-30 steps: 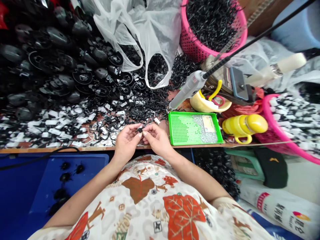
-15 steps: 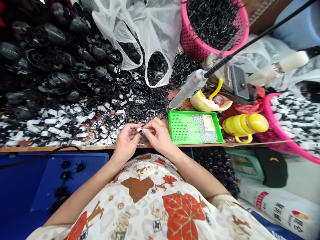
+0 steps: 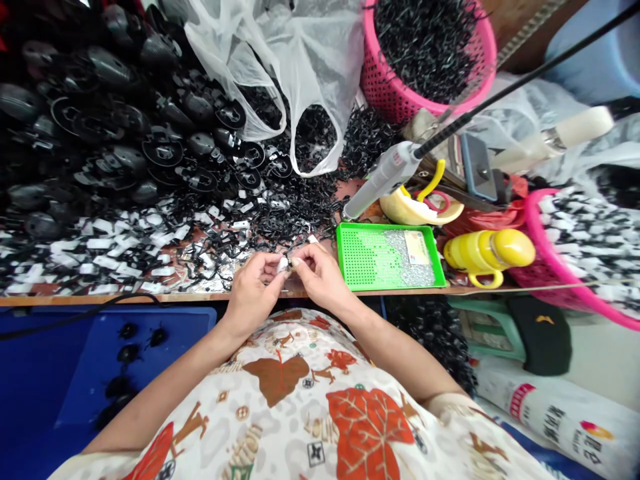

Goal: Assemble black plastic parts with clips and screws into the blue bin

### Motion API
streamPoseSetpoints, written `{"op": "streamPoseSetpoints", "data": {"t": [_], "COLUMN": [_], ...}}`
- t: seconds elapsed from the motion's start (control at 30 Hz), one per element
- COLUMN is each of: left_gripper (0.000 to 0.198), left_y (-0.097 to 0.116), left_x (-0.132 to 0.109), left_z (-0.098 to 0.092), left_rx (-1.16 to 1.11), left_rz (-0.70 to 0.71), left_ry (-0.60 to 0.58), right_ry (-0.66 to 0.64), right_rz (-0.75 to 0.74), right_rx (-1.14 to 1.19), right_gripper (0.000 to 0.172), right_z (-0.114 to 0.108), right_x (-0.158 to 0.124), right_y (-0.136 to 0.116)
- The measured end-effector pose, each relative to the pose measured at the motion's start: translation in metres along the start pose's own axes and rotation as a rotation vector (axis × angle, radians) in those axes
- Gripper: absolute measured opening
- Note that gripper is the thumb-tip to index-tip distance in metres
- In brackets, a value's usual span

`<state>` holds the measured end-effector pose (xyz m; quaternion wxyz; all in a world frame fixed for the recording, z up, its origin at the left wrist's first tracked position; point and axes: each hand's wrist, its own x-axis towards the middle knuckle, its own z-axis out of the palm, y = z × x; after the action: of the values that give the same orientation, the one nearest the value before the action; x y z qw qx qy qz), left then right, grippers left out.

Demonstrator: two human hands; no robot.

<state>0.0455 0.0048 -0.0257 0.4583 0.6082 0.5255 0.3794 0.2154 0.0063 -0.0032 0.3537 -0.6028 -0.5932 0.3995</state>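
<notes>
Close to the bench's front edge, my left hand pinches a small white plastic part between thumb and fingers. My right hand meets it from the other side, its thumb and forefinger closed on a small black piece at the white part's right end. The fingertips partly cover both pieces. Just right of my right hand lies a green tray holding many tiny metal pieces and a card. To the left spreads a pile of loose white and black parts.
An electric screwdriver hangs above the tray on a cord. Beyond it stand a pink basket of black parts and plastic bags. A yellow bottle is at the right. Black housings heap up far left; a blue bin sits below.
The white part has turned in my left fingers and shows more of its face. Both hands have shifted slightly, and the right fingertips now meet the part's right end.
</notes>
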Motion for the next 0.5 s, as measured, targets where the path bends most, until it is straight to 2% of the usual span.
{"op": "streamPoseSetpoints", "data": {"t": [0.17,0.23,0.3,0.4,0.5], "left_gripper": [0.026,0.024,0.023,0.024,0.024], "left_y": [0.001,0.004,0.007,0.007,0.003], "left_x": [0.002,0.004,0.005,0.005,0.003], "left_z": [0.000,0.000,0.000,0.000,-0.001], "left_rx": [-0.184,-0.313,-0.387,-0.363,-0.284], "left_rz": [-0.120,-0.191,-0.232,-0.216,-0.162], "left_ry": [-0.068,-0.121,-0.164,-0.209,-0.192], "right_ry": [0.004,-0.039,-0.138,-0.246,-0.260], "right_rz": [-0.126,-0.178,-0.236,-0.257,-0.248], "right_rx": [0.047,0.061,0.071,0.044,0.009], "right_gripper": [0.006,0.012,0.015,0.012,0.013], "right_z": [-0.002,-0.009,-0.017,-0.025,-0.024], "right_x": [-0.004,-0.003,0.000,0.007,0.011], "right_y": [0.002,0.001,-0.001,-0.003,-0.003]}}
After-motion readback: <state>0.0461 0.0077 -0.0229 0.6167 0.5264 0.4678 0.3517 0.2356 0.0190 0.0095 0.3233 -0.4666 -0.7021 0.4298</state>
